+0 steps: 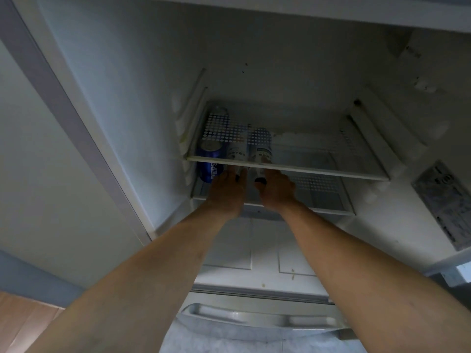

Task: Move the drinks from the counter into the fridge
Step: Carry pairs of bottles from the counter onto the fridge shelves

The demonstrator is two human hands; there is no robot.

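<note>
Beneath the glass shelf (288, 171), both hands are gripping upright bottles: left hand (226, 192) on one bottle (237, 151) beside the Pepsi can (209, 161), right hand (276, 191) on another (262, 154).

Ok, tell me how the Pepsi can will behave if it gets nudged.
The Pepsi can stands upright on the lower shelf, so it would likely slide or tip. Once tipped, its round body would probably roll. The fridge wall close on its left should stop it.

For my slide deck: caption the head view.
Both hands, left and right, set two white cans beside a blue Pepsi can under the fridge's glass shelf.
</note>
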